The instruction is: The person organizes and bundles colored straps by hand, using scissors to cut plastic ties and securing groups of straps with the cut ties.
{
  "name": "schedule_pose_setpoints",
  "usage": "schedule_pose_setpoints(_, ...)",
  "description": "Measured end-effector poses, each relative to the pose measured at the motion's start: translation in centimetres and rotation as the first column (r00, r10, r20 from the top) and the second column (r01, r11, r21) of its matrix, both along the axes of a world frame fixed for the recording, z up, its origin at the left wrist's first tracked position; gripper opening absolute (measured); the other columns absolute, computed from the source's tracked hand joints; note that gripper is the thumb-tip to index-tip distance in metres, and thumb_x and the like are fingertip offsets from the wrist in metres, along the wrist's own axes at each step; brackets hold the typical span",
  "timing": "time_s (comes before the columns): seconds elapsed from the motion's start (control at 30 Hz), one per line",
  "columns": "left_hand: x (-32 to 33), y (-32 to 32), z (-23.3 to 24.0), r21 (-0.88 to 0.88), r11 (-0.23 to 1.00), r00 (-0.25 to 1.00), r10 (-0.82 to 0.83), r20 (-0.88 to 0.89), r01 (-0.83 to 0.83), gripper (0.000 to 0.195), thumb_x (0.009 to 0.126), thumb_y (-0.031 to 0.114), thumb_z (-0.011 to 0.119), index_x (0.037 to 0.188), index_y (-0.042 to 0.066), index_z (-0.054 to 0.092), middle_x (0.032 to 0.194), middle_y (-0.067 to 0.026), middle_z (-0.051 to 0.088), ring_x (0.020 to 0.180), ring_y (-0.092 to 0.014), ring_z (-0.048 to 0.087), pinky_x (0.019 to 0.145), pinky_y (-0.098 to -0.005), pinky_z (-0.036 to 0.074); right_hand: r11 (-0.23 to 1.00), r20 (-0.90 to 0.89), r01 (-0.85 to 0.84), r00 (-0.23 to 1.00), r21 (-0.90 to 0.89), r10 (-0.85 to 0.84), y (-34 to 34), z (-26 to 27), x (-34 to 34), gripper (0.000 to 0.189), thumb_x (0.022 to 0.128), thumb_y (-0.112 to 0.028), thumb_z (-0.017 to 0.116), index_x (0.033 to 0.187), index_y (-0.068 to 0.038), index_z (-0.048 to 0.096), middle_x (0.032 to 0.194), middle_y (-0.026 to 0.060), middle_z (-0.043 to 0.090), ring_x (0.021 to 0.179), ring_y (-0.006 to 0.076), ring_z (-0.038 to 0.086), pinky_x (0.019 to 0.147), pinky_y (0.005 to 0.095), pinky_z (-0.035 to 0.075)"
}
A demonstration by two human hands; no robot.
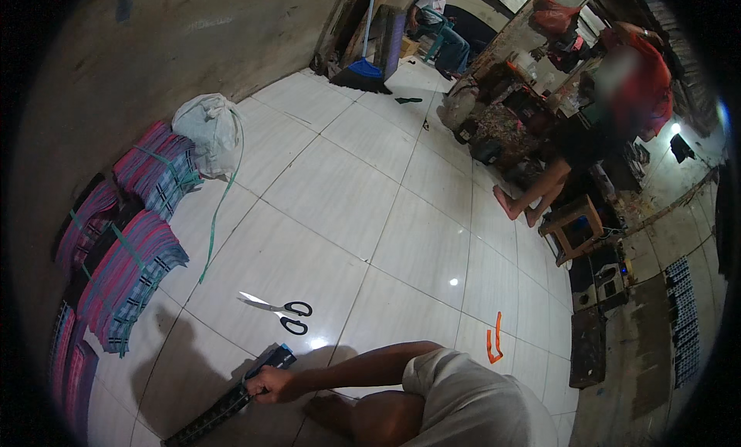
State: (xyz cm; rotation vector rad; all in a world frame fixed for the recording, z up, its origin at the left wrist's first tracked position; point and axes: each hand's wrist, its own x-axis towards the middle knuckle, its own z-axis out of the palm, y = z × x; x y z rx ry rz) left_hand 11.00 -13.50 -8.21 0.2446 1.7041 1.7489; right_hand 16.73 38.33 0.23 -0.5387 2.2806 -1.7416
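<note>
My right hand (269, 383) is closed around a long, dark patterned bundle (214, 415), which looks like stacked cloth, with a bit of blue at its upper end. The bundle runs down to the picture's lower edge. Just beyond it, scissors with black handles (295, 318) lie on the white tiles, their blades partly apart. My left hand is out of view. Along the wall at left stand several stacks of pink, blue and black plaid cloth (130, 273), bound with green ties. A white sack (208, 129) leans beside them, with a green strip trailing onto the floor.
An orange strip (495, 346) lies on the floor at right. A broom (365, 71) stands near the doorway, where a person (440, 27) sits. Another person in red (642, 82) stands at upper right, near a wooden stool (573, 230) and cluttered goods along the wall.
</note>
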Motion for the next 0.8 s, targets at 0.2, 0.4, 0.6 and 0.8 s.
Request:
schedule_pose_setpoints(0.2, 1.1, 2.2, 0.7, -0.263, 0.916, 0.847, 0.385, 0.366, -0.303, 0.042, 0.098, 0.024, 0.058, 0.134, 0.005, 0.049, 0.118, -0.0084, 0.060, 0.102, -0.022, 0.059, 0.084, -0.0359, 0.050, 0.996, 0.024, 0.044, 0.999, -0.077, -0.042, 0.4, -0.3, 1.6, 0.015, 0.080, -0.007, 0.061, 0.076, -0.002, 0.048, 0.062, 0.0071, 0.046, 0.055, 0.0180, 0.046, 0.054, 0.0340, 0.038)
schedule_pose_setpoints(0.4, 0.5, 5.8, 3.9, -0.349, 0.904, 0.898, 0.348, 0.268, -0.247, 0.053, 0.097, 0.033, 0.057, 0.139, 0.004, 0.044, 0.128, -0.0121, 0.056, 0.112, -0.027, 0.057, 0.094, -0.0408, 0.046, 0.997, -0.139, 0.030, 0.990, 0.073, -0.019, 0.9, -1.9, 1.4, 0.016, 0.082, -0.009, 0.062, 0.077, -0.003, 0.047, 0.066, 0.0080, 0.047, 0.058, 0.0230, 0.047, 0.056, 0.0351, 0.039)
schedule_pose_setpoints(0.6, 2.6, 7.1, 5.7, -0.398, 0.897, 0.944, 0.278, 0.176, -0.190, 0.065, 0.096, 0.043, 0.056, 0.145, 0.003, 0.040, 0.138, -0.0157, 0.052, 0.122, -0.031, 0.054, 0.103, -0.0458, 0.042, 0.994, -0.038, -0.059, 0.997, 0.094, 0.063, 2.2, -0.7, 0.3, 0.011, 0.082, -0.008, 0.064, 0.077, -0.004, 0.055, 0.072, 0.0098, 0.052, 0.065, 0.0193, 0.053, 0.061, 0.0352, 0.044)
schedule_pose_setpoints(0.8, 0.5, 10.1, 8.7, -0.490, 0.840, 0.786, 0.459, 0.414, -0.233, 0.054, 0.096, 0.036, 0.061, 0.139, 0.005, 0.050, 0.125, -0.0060, 0.060, 0.109, -0.018, 0.055, 0.100, -0.0342, 0.042, 0.998, 0.166, 0.014, 0.986, 0.054, -0.023, 3.0, 0.7, 1.1, 0.007, 0.082, -0.005, 0.067, 0.089, -0.001, 0.066, 0.084, 0.0098, 0.067, 0.074, 0.0160, 0.065, 0.069, 0.0314, 0.053)
